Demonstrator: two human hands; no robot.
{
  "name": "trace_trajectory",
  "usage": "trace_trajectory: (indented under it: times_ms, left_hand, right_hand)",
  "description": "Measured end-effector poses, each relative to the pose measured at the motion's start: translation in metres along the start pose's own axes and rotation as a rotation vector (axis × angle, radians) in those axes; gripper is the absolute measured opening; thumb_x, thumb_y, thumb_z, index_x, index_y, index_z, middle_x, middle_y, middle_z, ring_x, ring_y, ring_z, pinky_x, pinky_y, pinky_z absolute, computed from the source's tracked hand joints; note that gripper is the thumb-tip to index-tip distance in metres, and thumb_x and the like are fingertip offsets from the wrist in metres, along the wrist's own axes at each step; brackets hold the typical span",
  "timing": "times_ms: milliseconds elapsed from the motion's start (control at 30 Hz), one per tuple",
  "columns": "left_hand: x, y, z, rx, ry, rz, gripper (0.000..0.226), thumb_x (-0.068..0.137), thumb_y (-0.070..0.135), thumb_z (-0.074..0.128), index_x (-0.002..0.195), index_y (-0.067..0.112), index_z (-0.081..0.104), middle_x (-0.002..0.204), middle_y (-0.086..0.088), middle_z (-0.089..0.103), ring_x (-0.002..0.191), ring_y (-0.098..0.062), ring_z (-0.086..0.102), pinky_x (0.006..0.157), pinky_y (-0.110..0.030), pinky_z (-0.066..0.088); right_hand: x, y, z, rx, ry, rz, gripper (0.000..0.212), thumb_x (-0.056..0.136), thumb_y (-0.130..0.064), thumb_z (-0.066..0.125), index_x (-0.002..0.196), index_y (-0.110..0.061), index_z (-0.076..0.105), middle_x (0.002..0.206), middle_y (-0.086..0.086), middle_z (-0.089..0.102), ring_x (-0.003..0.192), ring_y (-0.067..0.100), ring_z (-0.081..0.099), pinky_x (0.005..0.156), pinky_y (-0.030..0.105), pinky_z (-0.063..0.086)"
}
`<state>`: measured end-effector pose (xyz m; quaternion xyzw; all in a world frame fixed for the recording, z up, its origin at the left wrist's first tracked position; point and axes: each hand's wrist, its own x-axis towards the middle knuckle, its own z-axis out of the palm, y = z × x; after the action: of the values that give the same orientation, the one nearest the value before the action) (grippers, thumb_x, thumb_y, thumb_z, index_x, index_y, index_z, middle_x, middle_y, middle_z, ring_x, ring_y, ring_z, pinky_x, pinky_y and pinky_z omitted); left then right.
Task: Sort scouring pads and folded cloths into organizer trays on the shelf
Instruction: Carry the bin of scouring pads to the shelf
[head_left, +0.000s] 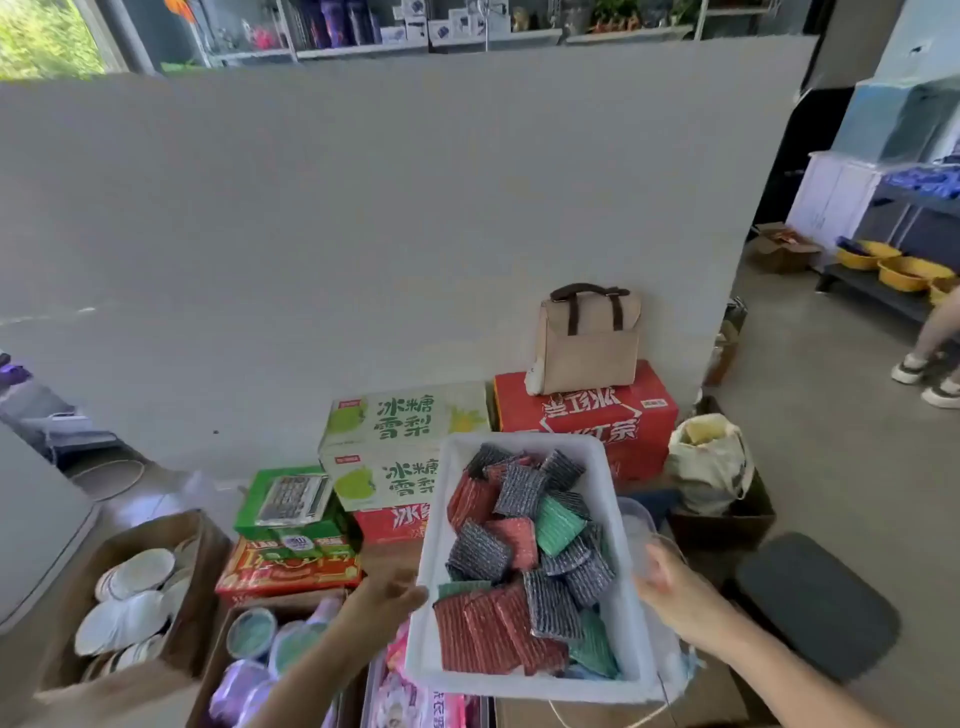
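A white plastic tray (524, 447) is held up in front of me, tilted slightly. It is filled with several scouring pads (519, 551) in red, grey and green. My left hand (384, 603) grips the tray's left rim. My right hand (670, 582) holds the right rim, fingers curled round the edge. No folded cloths can be made out in the tray.
Below stand stacked drink cartons (395, 441), a red carton (592, 415) with a beige bag (587, 343) on it, a cardboard box of white plates (130, 597), a cloth sack (711, 462) and a dark stool (815, 603). A grey partition wall (363, 234) faces me. A person's feet (930, 374) show at the right.
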<state>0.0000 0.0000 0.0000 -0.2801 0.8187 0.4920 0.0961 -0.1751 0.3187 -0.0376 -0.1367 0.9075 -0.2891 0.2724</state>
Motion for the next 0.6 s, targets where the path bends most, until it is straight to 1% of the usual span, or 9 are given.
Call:
trace_trajectory:
  times_ms: [67, 100, 167, 200, 300, 367, 433, 500, 600]
  left_hand:
    - [0.040, -0.019, 0.017, 0.016, 0.069, -0.062, 0.024, 0.094, 0.025, 0.061, 0.116, 0.014, 0.060, 0.101, 0.001, 0.068, 0.098, -0.019, 0.065, 0.087, -0.033, 0.052]
    - [0.056, -0.026, 0.022, 0.052, 0.083, -0.093, 0.032, 0.093, 0.030, 0.061, 0.119, 0.013, 0.058, 0.103, 0.001, 0.068, 0.099, -0.019, 0.063, 0.090, -0.034, 0.050]
    - [0.089, -0.037, 0.032, 0.068, 0.134, -0.120, 0.029, 0.097, 0.028, 0.057, 0.120, 0.010, 0.055, 0.103, -0.002, 0.065, 0.093, -0.018, 0.059, 0.083, -0.030, 0.045]
    - [0.102, -0.038, 0.037, 0.064, 0.156, -0.122, 0.028, 0.099, 0.027, 0.054, 0.123, 0.011, 0.053, 0.109, -0.005, 0.064, 0.096, -0.021, 0.058, 0.083, -0.030, 0.041]
    - [0.142, -0.050, 0.050, 0.041, 0.214, -0.074, 0.046, 0.101, 0.033, 0.050, 0.143, 0.018, 0.042, 0.139, -0.004, 0.052, 0.126, -0.027, 0.049, 0.098, -0.035, 0.036]
    - [0.159, -0.053, 0.060, -0.043, 0.265, -0.070, 0.038, 0.101, 0.030, 0.050, 0.137, 0.017, 0.050, 0.128, 0.001, 0.058, 0.116, -0.024, 0.055, 0.092, -0.034, 0.041]
    - [0.167, -0.052, 0.071, -0.105, 0.387, -0.065, 0.029, 0.099, 0.025, 0.053, 0.126, 0.015, 0.060, 0.104, -0.002, 0.069, 0.090, -0.024, 0.064, 0.074, -0.036, 0.047]
    - [0.168, -0.050, 0.078, -0.096, 0.517, -0.060, 0.024, 0.095, 0.020, 0.057, 0.117, 0.016, 0.066, 0.088, -0.002, 0.070, 0.075, -0.023, 0.063, 0.066, -0.037, 0.048]
    - [0.164, -0.050, 0.082, -0.104, 0.587, -0.069, 0.020, 0.092, 0.015, 0.060, 0.110, 0.016, 0.070, 0.080, -0.003, 0.070, 0.062, -0.019, 0.055, 0.059, -0.030, 0.041]
  right_hand:
    - [0.030, 0.019, 0.008, 0.041, 0.022, 0.027, 0.069, 0.095, -0.046, 0.048, 0.151, -0.019, 0.019, 0.157, 0.000, 0.022, 0.137, 0.020, 0.038, 0.110, 0.036, 0.033]
    - [0.045, 0.026, 0.013, 0.029, 0.011, 0.065, 0.067, 0.097, -0.044, 0.046, 0.151, -0.017, 0.018, 0.156, 0.001, 0.022, 0.137, 0.022, 0.038, 0.110, 0.034, 0.033]
    - [0.074, 0.034, 0.019, 0.030, 0.012, 0.105, 0.067, 0.099, -0.044, 0.041, 0.152, -0.012, 0.015, 0.159, 0.007, 0.017, 0.143, 0.024, 0.028, 0.112, 0.034, 0.027]
    - [0.084, 0.035, 0.023, 0.044, 0.021, 0.108, 0.068, 0.099, -0.046, 0.038, 0.152, -0.010, 0.016, 0.159, 0.008, 0.017, 0.144, 0.024, 0.024, 0.112, 0.034, 0.025]
    - [0.114, 0.039, 0.037, 0.139, 0.049, 0.090, 0.079, 0.092, -0.060, 0.031, 0.149, -0.007, 0.019, 0.146, 0.004, 0.032, 0.143, 0.025, 0.025, 0.106, 0.032, 0.027]
    - [0.123, 0.043, 0.048, 0.199, 0.072, 0.068, 0.071, 0.098, -0.051, 0.034, 0.152, -0.011, 0.014, 0.156, 0.005, 0.025, 0.146, 0.023, 0.017, 0.107, 0.028, 0.023]
    - [0.125, 0.041, 0.053, 0.196, 0.137, 0.048, 0.065, 0.100, -0.043, 0.039, 0.152, -0.011, 0.017, 0.158, 0.004, 0.024, 0.146, 0.023, 0.018, 0.107, 0.026, 0.022]
    - [0.133, 0.044, 0.059, 0.162, 0.236, 0.045, 0.062, 0.100, -0.040, 0.042, 0.149, -0.007, 0.026, 0.155, 0.009, 0.032, 0.144, 0.025, 0.025, 0.107, 0.027, 0.023]
    - [0.134, 0.043, 0.063, 0.179, 0.358, 0.056, 0.053, 0.099, -0.029, 0.049, 0.142, 0.000, 0.040, 0.143, 0.018, 0.047, 0.134, 0.031, 0.041, 0.103, 0.032, 0.032]
